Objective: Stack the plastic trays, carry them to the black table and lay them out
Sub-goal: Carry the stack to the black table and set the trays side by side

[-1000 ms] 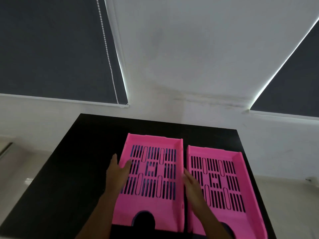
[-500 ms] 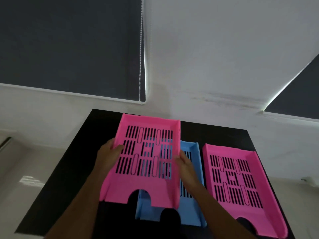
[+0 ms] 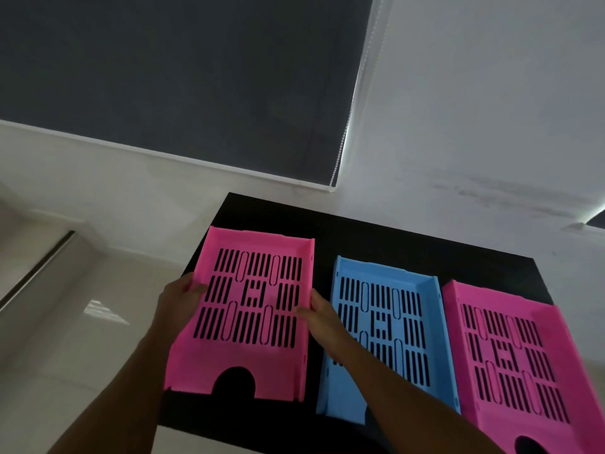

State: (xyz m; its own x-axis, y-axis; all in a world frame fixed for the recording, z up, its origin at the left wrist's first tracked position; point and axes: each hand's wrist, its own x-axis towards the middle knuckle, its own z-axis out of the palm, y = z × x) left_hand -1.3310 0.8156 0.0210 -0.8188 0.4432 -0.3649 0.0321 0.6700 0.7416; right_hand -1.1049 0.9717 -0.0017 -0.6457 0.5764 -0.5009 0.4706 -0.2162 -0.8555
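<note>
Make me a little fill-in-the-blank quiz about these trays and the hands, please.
1. The tray between the two pink ones is coloured ____.
2. Both hands, left hand and right hand, grip the sides of the ____ pink tray.
3. All the trays sit over a table that is coloured ____.
4. The number of trays in view is ____.

Missing words: blue; left; black; three
</note>
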